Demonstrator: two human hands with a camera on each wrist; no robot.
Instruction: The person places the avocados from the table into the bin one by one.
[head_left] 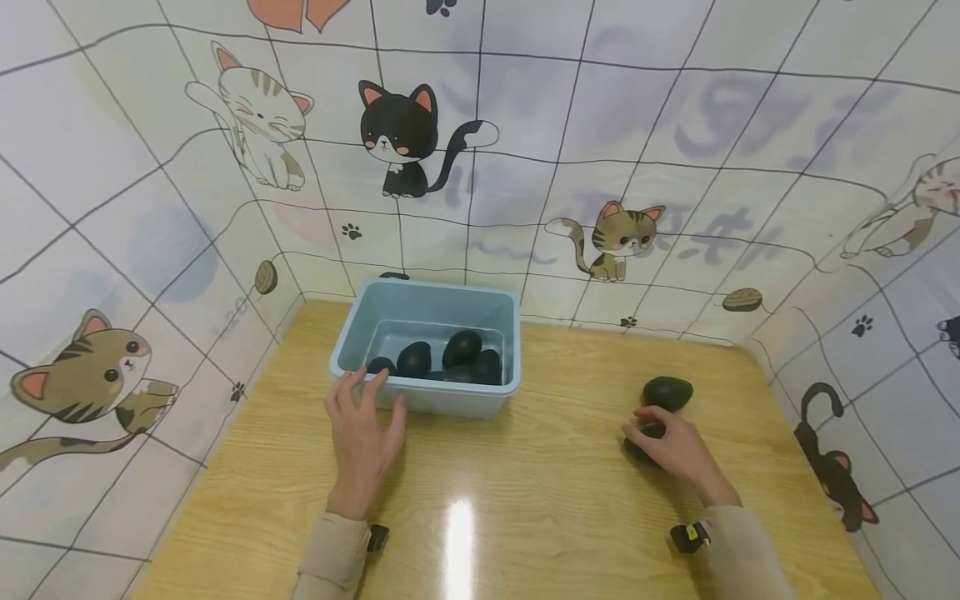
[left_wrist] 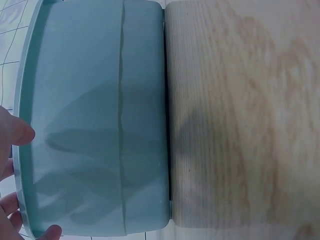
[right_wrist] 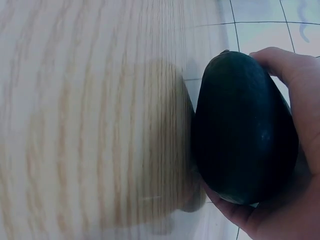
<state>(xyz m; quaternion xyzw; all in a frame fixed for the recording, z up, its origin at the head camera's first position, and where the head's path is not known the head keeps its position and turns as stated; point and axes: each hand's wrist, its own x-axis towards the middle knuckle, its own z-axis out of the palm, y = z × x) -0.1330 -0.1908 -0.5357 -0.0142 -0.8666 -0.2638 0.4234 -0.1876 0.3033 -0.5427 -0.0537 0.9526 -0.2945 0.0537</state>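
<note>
My right hand (head_left: 678, 444) grips a dark green avocado (right_wrist: 245, 130), thumb on one side and fingers on the other, low over the table at the right. In the head view the hand hides most of it. Just behind it lies another avocado (head_left: 667, 392). My left hand (head_left: 363, 437) is at the front left of a light blue plastic bin (head_left: 423, 396), fingers spread at the rim; the left wrist view shows fingertips (left_wrist: 24, 133) by that rim. Inside the bin sit several avocados (head_left: 462, 348), partly hidden by the front wall.
The wooden table (head_left: 555, 500) carries the bin at its back left, close to the wall (head_left: 525, 125). A cat-patterned tile sheet covers the back and both sides. Small black devices (head_left: 688, 537) are strapped at the wrists.
</note>
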